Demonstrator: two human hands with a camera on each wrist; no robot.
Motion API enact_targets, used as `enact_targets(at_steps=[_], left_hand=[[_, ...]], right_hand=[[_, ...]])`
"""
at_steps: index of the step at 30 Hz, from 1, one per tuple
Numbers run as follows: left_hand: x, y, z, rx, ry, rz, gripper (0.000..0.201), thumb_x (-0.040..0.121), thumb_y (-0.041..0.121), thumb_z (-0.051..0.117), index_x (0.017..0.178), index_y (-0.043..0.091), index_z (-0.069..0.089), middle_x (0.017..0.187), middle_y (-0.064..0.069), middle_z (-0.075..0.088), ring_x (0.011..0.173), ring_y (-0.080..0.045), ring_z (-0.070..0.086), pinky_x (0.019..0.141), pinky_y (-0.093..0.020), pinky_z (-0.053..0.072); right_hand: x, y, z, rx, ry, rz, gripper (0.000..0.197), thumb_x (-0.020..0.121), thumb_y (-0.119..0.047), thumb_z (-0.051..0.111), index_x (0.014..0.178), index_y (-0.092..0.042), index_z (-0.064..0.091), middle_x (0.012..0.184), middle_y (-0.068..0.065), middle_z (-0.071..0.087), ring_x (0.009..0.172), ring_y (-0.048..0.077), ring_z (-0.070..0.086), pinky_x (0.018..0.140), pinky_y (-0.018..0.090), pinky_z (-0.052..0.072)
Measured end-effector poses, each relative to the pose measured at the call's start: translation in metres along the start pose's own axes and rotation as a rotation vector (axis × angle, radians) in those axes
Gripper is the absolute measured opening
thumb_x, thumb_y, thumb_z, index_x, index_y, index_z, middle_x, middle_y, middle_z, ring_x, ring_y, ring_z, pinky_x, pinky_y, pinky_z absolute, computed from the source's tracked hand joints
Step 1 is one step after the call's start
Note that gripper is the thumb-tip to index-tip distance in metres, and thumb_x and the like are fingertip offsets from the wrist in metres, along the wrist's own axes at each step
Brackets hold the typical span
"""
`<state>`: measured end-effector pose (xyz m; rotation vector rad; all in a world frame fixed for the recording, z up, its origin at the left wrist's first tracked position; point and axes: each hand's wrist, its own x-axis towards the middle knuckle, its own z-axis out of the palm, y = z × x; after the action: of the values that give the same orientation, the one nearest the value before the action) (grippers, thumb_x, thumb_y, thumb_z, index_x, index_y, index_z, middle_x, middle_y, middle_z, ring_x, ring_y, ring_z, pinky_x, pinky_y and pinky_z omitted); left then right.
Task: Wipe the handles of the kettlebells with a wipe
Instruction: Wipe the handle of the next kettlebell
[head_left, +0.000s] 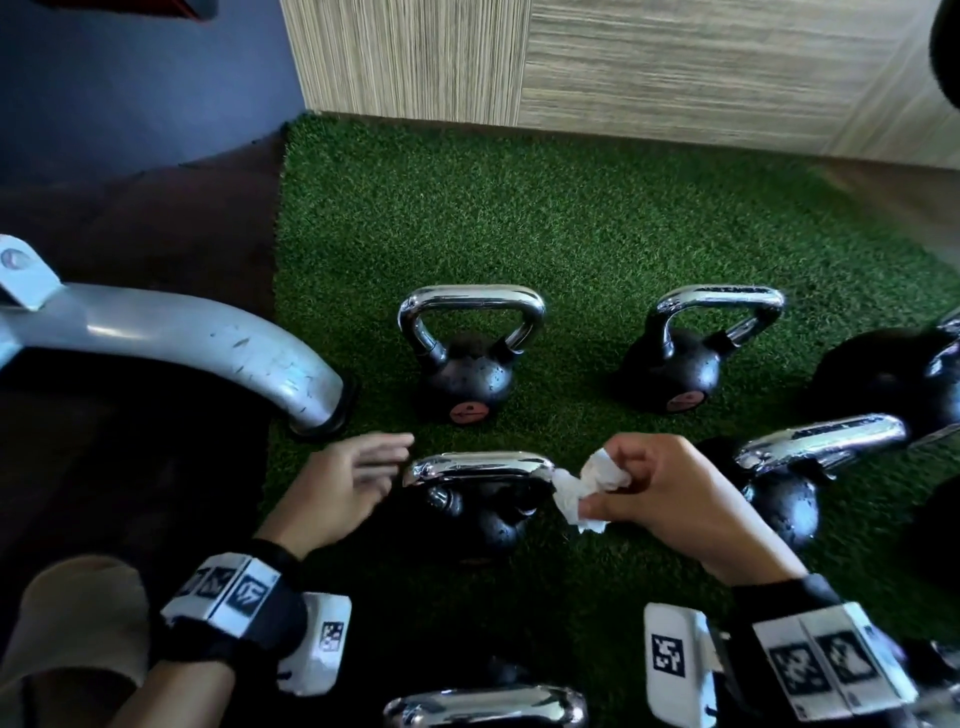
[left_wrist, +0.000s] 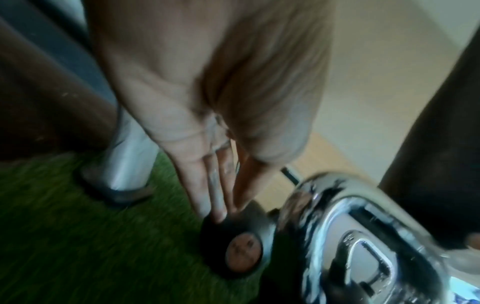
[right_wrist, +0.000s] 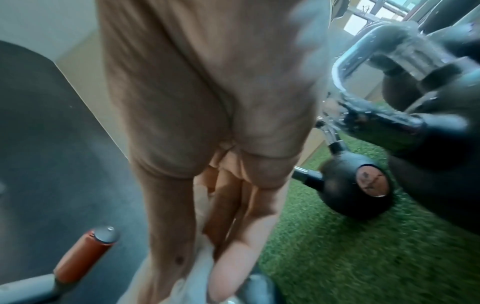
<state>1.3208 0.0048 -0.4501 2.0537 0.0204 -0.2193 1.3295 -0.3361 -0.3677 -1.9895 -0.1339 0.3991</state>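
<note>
A black kettlebell (head_left: 480, 519) with a chrome handle (head_left: 478, 465) stands on green turf between my hands. My right hand (head_left: 670, 491) pinches a crumpled white wipe (head_left: 582, 488) against the right end of that handle. My left hand (head_left: 353, 478) hovers open just left of the handle, fingers straight; the left wrist view shows those fingers (left_wrist: 215, 191) beside the chrome handle (left_wrist: 363, 236). In the right wrist view my fingers (right_wrist: 233, 236) curl round the wipe (right_wrist: 192, 273). Two more kettlebells (head_left: 467, 353) (head_left: 685, 353) stand behind, another (head_left: 789, 478) to the right.
A grey curved machine leg (head_left: 208, 343) ends on the turf edge at the left. More kettlebells sit at the far right (head_left: 904, 374) and a chrome handle (head_left: 483, 704) lies nearest to me. A wood-panelled wall (head_left: 623, 67) bounds the turf (head_left: 571, 218) behind.
</note>
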Motion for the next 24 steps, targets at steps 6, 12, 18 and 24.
enact_targets(at_steps=[6,12,18,24], left_hand=[[-0.020,0.095,-0.015,-0.239,0.050,0.133,0.028,0.090,0.026,0.072,0.117,0.021,0.076,0.107,0.003,0.080,0.107,-0.013,0.074,0.093,-0.023,0.057],[-0.025,0.140,-0.004,-0.443,-0.158,-0.025,0.032,0.085,0.036,0.068,0.104,0.014,0.082,0.098,-0.008,0.080,0.092,-0.016,0.076,0.086,-0.031,0.063],[-0.020,0.132,0.000,-0.520,-0.187,-0.019,0.034,0.083,0.023,0.073,0.113,0.008,0.078,0.107,-0.007,0.079,0.100,-0.015,0.075,0.083,-0.021,0.060],[-0.029,0.113,-0.001,0.168,0.227,0.343,0.030,0.085,0.029,0.081,0.116,0.029,0.079,0.111,0.024,0.074,0.100,0.014,0.068,0.086,-0.005,0.050]], right_hand=[[0.008,-0.057,0.027,0.025,-0.002,-0.251,0.026,0.064,-0.009,0.094,0.080,-0.015,0.074,0.078,-0.001,0.076,0.071,0.007,0.068,0.069,0.024,0.054],[0.011,-0.077,0.049,-0.098,0.175,-0.424,0.043,0.060,-0.019,0.096,0.086,-0.022,0.063,0.074,-0.013,0.073,0.064,0.000,0.064,0.062,0.012,0.045],[0.017,-0.073,0.059,-0.140,0.215,-0.540,0.051,0.066,-0.033,0.094,0.096,-0.021,0.054,0.077,-0.007,0.067,0.063,0.015,0.058,0.058,0.020,0.048],[0.027,-0.016,0.017,-0.295,0.112,-0.260,0.072,0.054,-0.020,0.096,0.113,-0.036,0.058,0.099,-0.007,0.062,0.082,0.014,0.059,0.065,0.011,0.044]])
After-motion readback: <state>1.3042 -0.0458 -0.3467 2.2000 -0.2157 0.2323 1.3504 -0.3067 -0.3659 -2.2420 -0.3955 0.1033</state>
